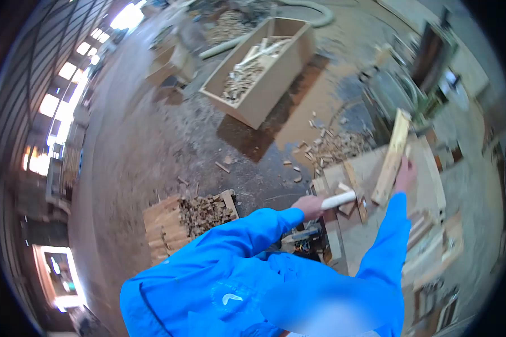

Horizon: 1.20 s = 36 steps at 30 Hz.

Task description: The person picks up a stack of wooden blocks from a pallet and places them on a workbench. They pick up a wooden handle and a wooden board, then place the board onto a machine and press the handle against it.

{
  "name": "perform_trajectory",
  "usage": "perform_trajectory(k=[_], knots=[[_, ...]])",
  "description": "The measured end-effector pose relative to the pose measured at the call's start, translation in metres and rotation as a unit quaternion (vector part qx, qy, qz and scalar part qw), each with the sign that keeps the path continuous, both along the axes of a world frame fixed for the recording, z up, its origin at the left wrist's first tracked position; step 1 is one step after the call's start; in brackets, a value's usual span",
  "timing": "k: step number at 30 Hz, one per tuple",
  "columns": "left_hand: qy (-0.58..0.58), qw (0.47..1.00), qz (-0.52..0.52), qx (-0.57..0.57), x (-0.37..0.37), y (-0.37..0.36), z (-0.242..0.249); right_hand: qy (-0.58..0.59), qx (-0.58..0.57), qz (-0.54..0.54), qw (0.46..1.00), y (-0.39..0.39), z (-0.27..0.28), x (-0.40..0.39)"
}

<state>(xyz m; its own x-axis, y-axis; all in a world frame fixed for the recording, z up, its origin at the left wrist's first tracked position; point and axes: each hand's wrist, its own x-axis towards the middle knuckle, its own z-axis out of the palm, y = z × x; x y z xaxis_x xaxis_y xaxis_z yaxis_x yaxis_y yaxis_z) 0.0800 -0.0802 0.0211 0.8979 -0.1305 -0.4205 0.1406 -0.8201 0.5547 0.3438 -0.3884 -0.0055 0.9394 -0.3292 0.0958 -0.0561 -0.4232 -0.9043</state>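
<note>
My left hand (309,206) is closed around one end of a short white rod-like piece (338,200), whose exact kind I cannot make out. It points right, over small wood offcuts (347,205) on the worktable (424,168). Farther right, my right hand (406,175) grips the edge of a long pale wooden board (392,160), its fingers partly hidden. That board slants upward and away across the tabletop. A narrow wooden strip (355,188) lies between the two hands.
Wood scraps (337,147) litter the floor beyond the table. A large wooden box (281,84) holds offcuts. Small blocks (205,216) are piled on the floor at left. Machinery (393,92) stands past the table, and more boards (433,247) lie at right.
</note>
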Motion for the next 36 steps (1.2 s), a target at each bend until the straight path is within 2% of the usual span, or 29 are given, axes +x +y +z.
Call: perform_trajectory(k=[1,2,7,9,10,11,13,14,15,17,19,21,23,25,27,28,29,30,32,34,35,36], knots=[[0.041,0.999,0.01,0.005,0.002,0.001,0.002,0.01,0.068,0.004,0.998,0.002,-0.008,-0.013],[0.026,1.0,0.014,-0.001,-0.001,0.003,0.003,-0.067,0.098,-0.026,0.993,0.009,-0.024,-0.03],[0.002,1.0,0.011,-0.025,-0.018,0.018,0.016,-0.056,0.003,0.093,0.994,0.086,-0.003,-0.165],[-0.02,0.994,0.031,-0.1,-0.026,0.029,0.029,0.004,0.033,0.166,0.986,0.128,0.044,-0.213],[-0.055,0.986,0.045,-0.152,-0.033,0.037,0.028,-0.008,0.008,0.188,0.982,0.145,0.051,-0.228],[-0.064,0.984,0.049,-0.156,-0.04,0.042,0.018,-0.019,-0.018,0.211,0.977,0.157,0.052,-0.244],[-0.128,0.924,0.194,-0.304,-0.052,0.055,-0.011,-0.051,-0.055,0.251,0.965,0.182,0.045,-0.27],[-0.16,0.895,0.252,-0.332,-0.059,0.059,-0.021,-0.075,-0.086,0.286,0.951,0.196,0.043,-0.28],[-0.166,0.893,0.255,-0.333,-0.065,0.072,-0.011,-0.08,-0.087,0.29,0.95,0.21,0.044,-0.291],[-0.044,0.862,0.301,-0.406,-0.086,0.1,0.014,-0.065,-0.163,0.394,0.902,0.241,0.057,-0.314],[-0.03,0.844,0.327,-0.423,-0.106,0.128,0.002,-0.096,-0.164,0.428,0.884,0.272,0.059,-0.329],[-0.069,0.775,0.393,-0.49,-0.133,0.161,0.0,-0.125,-0.164,0.462,0.862,0.293,0.062,-0.334],[-0.043,0.671,0.515,-0.532,-0.16,0.201,-0.024,-0.104,-0.183,0.418,0.884,0.31,0.066,-0.334],[-0.036,0.635,0.601,-0.484,-0.198,0.245,-0.056,-0.098,-0.216,0.411,0.88,0.312,0.058,-0.323],[-0.006,0.582,0.621,-0.525,-0.259,0.287,-0.125,-0.05,-0.277,0.401,0.872,0.306,0.04,-0.315],[0.063,0.58,0.661,-0.473,-0.289,0.302,-0.142,-0.108,-0.31,0.399,0.856,0.304,0.026,-0.315],[0.133,0.573,0.694,-0.416,-0.309,0.312,-0.155,-0.107,-0.313,0.398,0.856,0.307,0.029,-0.318],[0.135,0.574,0.692,-0.417,-0.317,0.317,-0.169,-0.082,-0.329,0.416,0.844,0.31,0.033,-0.321],[0.124,0.487,0.758,-0.415,-0.319,0.329,-0.186,-0.055,-0.346,0.431,0.831,0.316,0.038,-0.328],[0.079,0.445,0.5,-0.739,-0.281,0.381,-0.186,-0.061,-0.356,0.415,0.835,0.324,0.039,-0.33],[0.005,0.439,0.575,-0.691,-0.237,0.402,-0.189,-0.061,-0.357,0.414,0.836,0.327,0.039,-0.33],[-0.031,0.412,0.635,-0.653,-0.184,0.421,-0.128,-0.061,-0.351,0.415,0.837,0.329,0.039,-0.332]])
